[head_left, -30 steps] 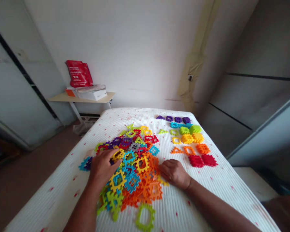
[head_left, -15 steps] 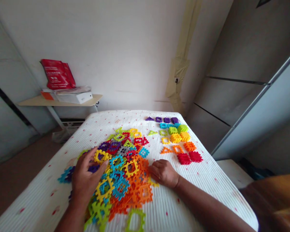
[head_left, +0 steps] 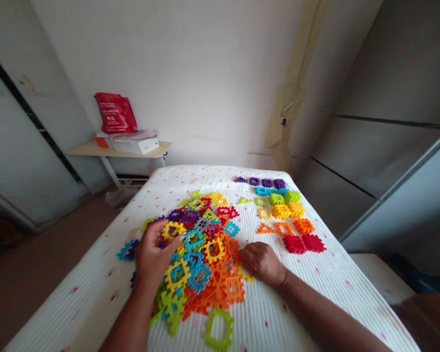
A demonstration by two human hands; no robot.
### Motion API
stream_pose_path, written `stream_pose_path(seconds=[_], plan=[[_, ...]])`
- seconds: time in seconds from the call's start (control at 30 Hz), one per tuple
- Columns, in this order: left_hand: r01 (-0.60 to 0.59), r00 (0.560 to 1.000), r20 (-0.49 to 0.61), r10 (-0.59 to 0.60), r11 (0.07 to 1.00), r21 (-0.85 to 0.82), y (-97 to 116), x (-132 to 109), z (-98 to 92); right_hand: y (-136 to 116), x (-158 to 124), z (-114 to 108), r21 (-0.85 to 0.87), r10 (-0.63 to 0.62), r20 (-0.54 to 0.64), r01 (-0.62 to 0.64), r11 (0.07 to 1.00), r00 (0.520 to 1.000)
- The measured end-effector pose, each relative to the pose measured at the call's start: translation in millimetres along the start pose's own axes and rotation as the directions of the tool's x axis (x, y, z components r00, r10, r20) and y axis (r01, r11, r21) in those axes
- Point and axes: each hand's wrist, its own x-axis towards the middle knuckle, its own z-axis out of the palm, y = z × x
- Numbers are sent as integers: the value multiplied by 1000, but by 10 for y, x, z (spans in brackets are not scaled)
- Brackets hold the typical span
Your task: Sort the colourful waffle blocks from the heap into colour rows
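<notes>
A heap of plastic interlocking pieces (head_left: 201,278) in several colours lies on the white quilted cover, with my hands on either side. At its left, my left hand (head_left: 154,252) has fingers and thumb closed across a yellow square frame piece (head_left: 174,231). My right hand (head_left: 264,263) rests at the heap's right edge, fingers curled under. Beside those fingers are orange pieces (head_left: 234,288) and a partly covered yellow piece (head_left: 246,275); what the fingers hold, if anything, is hidden. A lime frame piece (head_left: 219,330) lies in front of the heap.
To the right stand rows by colour: purple (head_left: 267,183), lime (head_left: 292,197), yellow (head_left: 280,211), orange (head_left: 304,226) and red stacks (head_left: 313,242). Behind at left, a small table (head_left: 80,149) carries a red bag (head_left: 115,113) and boxes. A grey cabinet (head_left: 370,151) stands at right.
The whole view has shifted, so everything appears farther right. Both hands keep nearly the same pose and place beside the heap.
</notes>
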Motion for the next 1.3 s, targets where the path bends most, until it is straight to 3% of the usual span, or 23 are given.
stream_pose_path(seconds=[0.33, 0.6, 0.73, 0.87, 1.03, 1.13, 1.3], plan=[[38, 999, 38, -31, 980, -197, 88, -23, 13, 34, -55, 60, 47, -6, 26, 5, 999, 1000], [139, 990, 73, -121, 930, -341, 124, -39, 2, 48, 12, -38, 83, 58, -47, -54, 995, 997], [157, 988, 62, -145, 917, -366, 143, -49, -10, -143, 288, -128, 210, 128, -163, -92, 973, 978], [196, 978, 132, -160, 920, -339, 185, -86, -12, -565, 755, -211, 286, 126, -202, -65, 956, 971], [214, 973, 135, -185, 944, -252, 249, -102, -43, -945, 1204, -220, 194, 120, -66, -105, 975, 991], [227, 969, 145, -199, 949, -217, 256, -102, -58, -993, 1311, -155, 134, 164, 10, -163, 977, 986], [249, 949, 239, -205, 953, -171, 193, -115, -38, -967, 1336, -54, 61, 177, 26, -178, 982, 984]])
